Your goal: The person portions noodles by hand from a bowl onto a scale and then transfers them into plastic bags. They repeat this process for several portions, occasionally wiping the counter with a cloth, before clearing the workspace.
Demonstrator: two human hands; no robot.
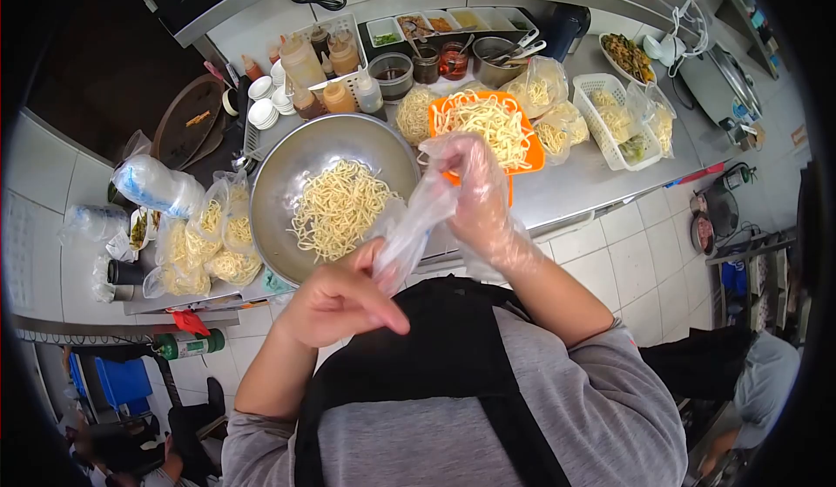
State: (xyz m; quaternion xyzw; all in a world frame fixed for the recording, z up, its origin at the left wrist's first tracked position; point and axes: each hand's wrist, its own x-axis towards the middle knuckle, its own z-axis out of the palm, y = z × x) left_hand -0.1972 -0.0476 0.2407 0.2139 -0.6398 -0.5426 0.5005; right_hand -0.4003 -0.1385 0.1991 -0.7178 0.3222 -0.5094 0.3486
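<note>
My right hand (477, 195), in a clear plastic glove, is closed with its fingertips on a length of thin clear plastic (416, 233). The plastic runs down to my bare left hand (341, 302), which pinches its lower end while one finger points out to the right. I cannot tell whether this piece is a bag or another glove. Beyond my left hand is a wide steel bowl (272, 192) with a heap of pale noodles (341, 208) in it. Just behind my right hand, an orange basket (529, 159) holds thicker noodles (484, 125).
Bagged noodles (198, 247) lie left of the bowl. A white basket (601, 138) with more bags stands at right. Along the back are sauce bottles (338, 97), small white bowls (261, 112), a steel pot (496, 71) and a topping tray (440, 22). Other people are at the lower edges.
</note>
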